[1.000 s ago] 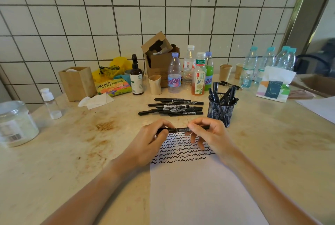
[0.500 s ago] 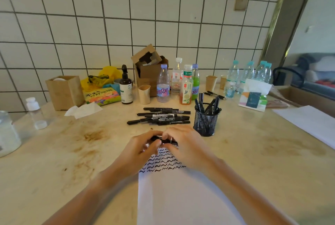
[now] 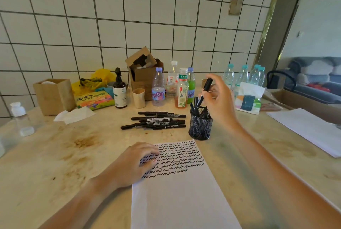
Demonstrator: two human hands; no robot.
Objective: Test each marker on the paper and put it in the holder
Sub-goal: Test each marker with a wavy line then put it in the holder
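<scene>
My right hand (image 3: 219,101) holds a black marker (image 3: 206,88) upright and tilted, its lower end just above the black mesh holder (image 3: 200,127), which has several markers in it. My left hand (image 3: 136,162) rests flat on the left edge of the white paper (image 3: 184,192), fingers over rows of black wavy test lines. A pile of several black markers (image 3: 156,120) lies on the table behind the paper, left of the holder.
Drink bottles (image 3: 158,88), a pump bottle (image 3: 119,90), a small cup (image 3: 139,98) and a cardboard box (image 3: 142,70) stand behind the pile. A tissue pack (image 3: 248,99) and water bottles (image 3: 241,75) are at the right. Another white sheet (image 3: 310,127) lies far right.
My right hand has lifted the marker away from the paper and carried it up and right to over the holder. My left hand let go of it and settled on the paper.
</scene>
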